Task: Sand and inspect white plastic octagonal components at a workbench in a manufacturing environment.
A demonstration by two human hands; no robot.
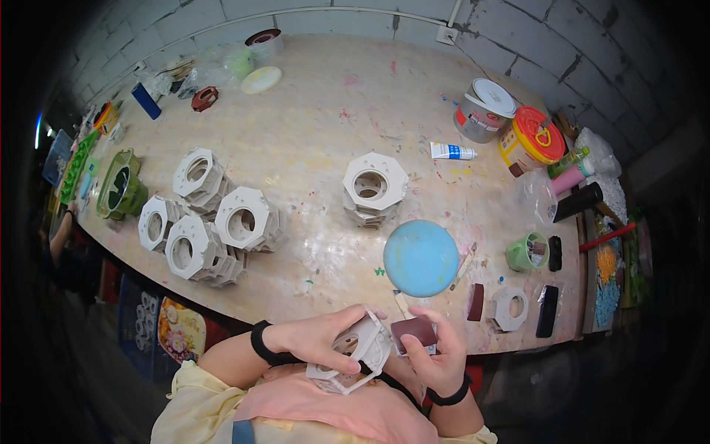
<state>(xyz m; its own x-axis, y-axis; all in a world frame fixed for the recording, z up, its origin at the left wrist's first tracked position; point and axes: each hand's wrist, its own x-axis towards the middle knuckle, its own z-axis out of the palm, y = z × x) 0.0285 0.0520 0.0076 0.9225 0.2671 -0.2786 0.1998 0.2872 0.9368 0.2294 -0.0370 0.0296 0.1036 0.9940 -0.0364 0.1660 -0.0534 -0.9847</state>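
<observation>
Close to my chest, my left hand (319, 339) grips a white octagonal ring-shaped piece (360, 357), tilted on its side. My right hand (436, 354) holds a small dark red-brown sanding block (414, 331) pressed against the piece's right edge. Both wrists wear black bands. Just beyond my hands a round blue lid (421, 257) lies on the table.
On the pale worktable (318, 126) several white octagonal pieces (214, 222) are stacked at left, and another stack (374, 189) sits in the middle. One flat ring (510, 307), a green cup (526, 251), paint tubs (484, 109), a glue tube (452, 152) and a green mould (120, 185) lie around.
</observation>
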